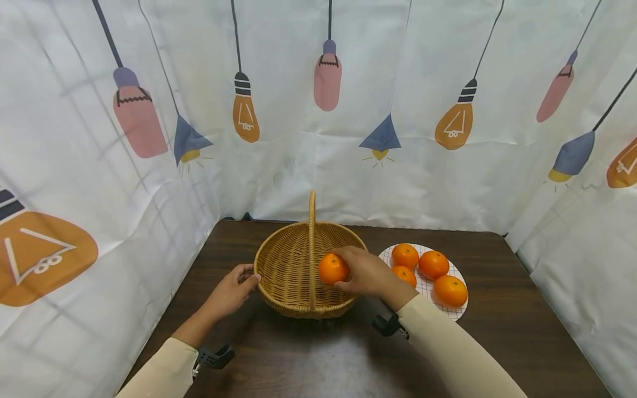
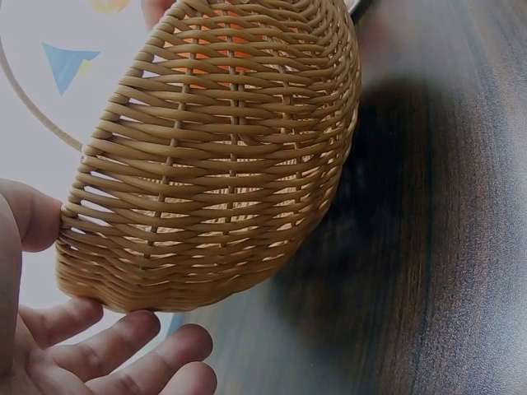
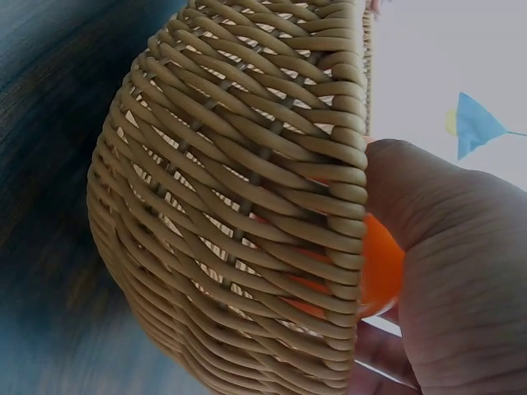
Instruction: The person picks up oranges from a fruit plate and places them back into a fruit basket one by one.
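Observation:
A woven wicker basket (image 1: 283, 271) with a tall arched handle stands on the dark table. My left hand (image 1: 234, 290) pinches its left rim, thumb on the rim and fingers against the outer weave, as the left wrist view shows. Over the right half of the basket, my right hand (image 1: 365, 271) grips an orange (image 1: 333, 269) beside the handle. In the right wrist view the orange (image 3: 381, 267) is partly hidden behind the basket's wall (image 3: 239, 189), with the thumb over its top.
Right of the basket lies a round white plate (image 1: 460, 315) with a grid pattern, bearing several oranges (image 1: 450, 291). A white curtain (image 1: 298, 166) printed with lamps hangs behind the brown table (image 1: 502, 309) and along its sides.

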`<state>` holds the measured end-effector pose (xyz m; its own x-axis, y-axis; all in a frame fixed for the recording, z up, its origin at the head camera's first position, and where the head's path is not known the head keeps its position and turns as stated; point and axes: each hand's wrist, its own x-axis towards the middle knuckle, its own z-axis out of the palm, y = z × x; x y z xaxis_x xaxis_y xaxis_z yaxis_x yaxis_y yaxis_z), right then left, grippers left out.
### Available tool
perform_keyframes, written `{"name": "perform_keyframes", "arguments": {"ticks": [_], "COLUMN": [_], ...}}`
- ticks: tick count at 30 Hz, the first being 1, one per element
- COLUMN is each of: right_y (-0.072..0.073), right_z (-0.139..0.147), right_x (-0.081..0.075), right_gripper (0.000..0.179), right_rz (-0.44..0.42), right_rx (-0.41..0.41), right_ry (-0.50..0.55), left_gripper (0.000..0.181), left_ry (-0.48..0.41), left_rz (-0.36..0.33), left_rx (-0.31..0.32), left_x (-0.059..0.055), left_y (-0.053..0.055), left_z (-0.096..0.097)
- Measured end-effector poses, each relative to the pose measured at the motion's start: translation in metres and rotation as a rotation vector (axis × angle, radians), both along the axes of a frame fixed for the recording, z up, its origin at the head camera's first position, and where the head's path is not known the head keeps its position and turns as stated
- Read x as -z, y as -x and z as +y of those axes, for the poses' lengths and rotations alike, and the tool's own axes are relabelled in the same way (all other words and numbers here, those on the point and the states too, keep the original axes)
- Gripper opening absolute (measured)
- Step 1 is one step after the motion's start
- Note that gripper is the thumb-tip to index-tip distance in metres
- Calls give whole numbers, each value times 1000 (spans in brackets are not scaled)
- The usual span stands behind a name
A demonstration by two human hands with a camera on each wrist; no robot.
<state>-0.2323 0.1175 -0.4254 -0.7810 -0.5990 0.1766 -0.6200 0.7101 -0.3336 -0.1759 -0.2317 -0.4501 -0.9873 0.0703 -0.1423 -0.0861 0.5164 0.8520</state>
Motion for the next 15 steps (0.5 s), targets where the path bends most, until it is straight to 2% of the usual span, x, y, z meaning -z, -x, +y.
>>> {"name": "perform_keyframes", "arguments": {"ticks": [15], "right_y": [2], "right_z": [-11], "right_x": [4], "right_gripper": [75], "right_rz": [-53], "right_rx": [-1], "right_ry": [-119], "left_gripper": [56], "left_ry": [10], "left_rz": [14], "left_rx": [-1], "left_x": [2], "left_y": [1], "left_z": [0]}}
